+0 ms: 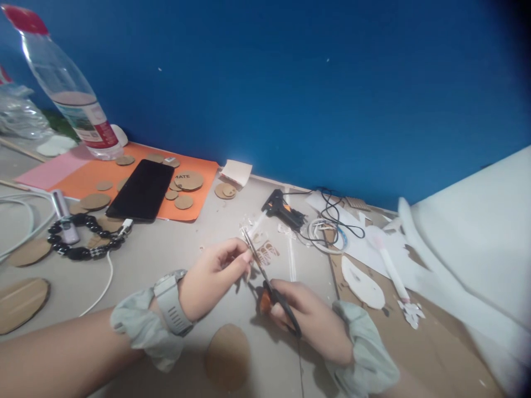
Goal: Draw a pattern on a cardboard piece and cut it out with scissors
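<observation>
Between your hands, the scissors are pointing away from you and slanting left, blades running right by your left hand, which is pinching fingertips together, can't tell on what. Your right hand is gripping the handles.

plain blue wall; pale grey tabletop below

A small piece in the left fingers is too blurred to identify.
</observation>
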Available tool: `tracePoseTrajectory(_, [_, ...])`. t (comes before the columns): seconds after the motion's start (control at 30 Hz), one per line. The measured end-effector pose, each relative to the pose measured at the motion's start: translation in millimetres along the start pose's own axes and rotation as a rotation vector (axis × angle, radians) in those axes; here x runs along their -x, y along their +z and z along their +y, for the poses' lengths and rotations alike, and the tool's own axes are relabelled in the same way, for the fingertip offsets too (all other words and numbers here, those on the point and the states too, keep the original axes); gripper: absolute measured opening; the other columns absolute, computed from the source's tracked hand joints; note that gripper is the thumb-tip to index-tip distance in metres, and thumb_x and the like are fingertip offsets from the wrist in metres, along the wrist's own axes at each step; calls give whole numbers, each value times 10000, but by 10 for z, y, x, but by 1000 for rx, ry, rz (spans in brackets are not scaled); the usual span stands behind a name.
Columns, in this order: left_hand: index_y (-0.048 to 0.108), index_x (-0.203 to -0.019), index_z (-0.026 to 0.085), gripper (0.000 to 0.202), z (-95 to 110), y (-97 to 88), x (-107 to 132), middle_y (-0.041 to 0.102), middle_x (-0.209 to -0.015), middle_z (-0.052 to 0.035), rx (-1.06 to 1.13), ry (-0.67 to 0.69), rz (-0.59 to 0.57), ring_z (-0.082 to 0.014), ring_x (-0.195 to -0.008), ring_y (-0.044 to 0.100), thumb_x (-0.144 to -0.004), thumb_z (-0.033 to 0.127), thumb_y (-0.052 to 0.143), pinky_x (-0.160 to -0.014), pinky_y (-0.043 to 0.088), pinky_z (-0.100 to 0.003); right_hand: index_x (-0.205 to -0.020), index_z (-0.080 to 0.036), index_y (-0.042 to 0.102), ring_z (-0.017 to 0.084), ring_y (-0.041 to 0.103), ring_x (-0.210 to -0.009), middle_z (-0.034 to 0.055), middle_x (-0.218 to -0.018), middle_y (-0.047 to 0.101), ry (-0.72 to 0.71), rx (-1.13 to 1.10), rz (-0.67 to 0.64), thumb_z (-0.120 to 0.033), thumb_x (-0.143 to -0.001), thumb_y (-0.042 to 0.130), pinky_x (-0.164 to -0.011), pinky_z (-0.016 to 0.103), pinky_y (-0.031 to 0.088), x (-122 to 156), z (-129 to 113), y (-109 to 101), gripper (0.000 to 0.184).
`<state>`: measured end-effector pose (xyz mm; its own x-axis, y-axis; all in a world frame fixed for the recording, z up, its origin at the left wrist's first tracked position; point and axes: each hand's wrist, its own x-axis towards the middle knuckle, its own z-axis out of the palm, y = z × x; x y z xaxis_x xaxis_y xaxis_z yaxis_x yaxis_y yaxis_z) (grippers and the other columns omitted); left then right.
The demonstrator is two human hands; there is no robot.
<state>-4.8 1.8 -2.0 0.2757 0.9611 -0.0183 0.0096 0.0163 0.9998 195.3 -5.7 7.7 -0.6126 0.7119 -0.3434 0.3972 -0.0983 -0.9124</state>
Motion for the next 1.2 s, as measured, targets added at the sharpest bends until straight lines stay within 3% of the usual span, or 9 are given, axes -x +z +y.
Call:
tracePoseTrajectory(0.4, [501, -729, 162, 243, -8, 1, 0, 498, -646, 27, 34, -6, -43, -101, -576, 458, -921, 304, 453, -553, 412, -235, -753, -149, 529, 105, 368, -561, -48, -610, 411, -19, 81, 2, -615, -838, 485, -524, 216, 311, 5, -51, -10, 476])
tracePoseTrajectory(0.73, [510, -732, 160, 221, 3, -4, -3, 533, -640, 22, 44, 5, -20, -97, -573, 480, -916, 271, 457, -554, 424, -220, -701, -161, 500, 104, 360, -537, -46, -585, 410, -28, 40, 16, -715, -792, 439, -498, 222, 298, -6, -49, -4, 565])
tracePoseTrajectory(1.2, [526, -739, 157, 217, 3, 8, -26, 544, -640, 17, 95, -19, -23, -101, -577, 486, -904, 290, 477, -562, 429, -226, -729, -159, 514, 99, 362, -527, -49, -585, 415, -27, 31, 37, -618, -839, 482, -494, 213, 306, -3, -34, 11, 473])
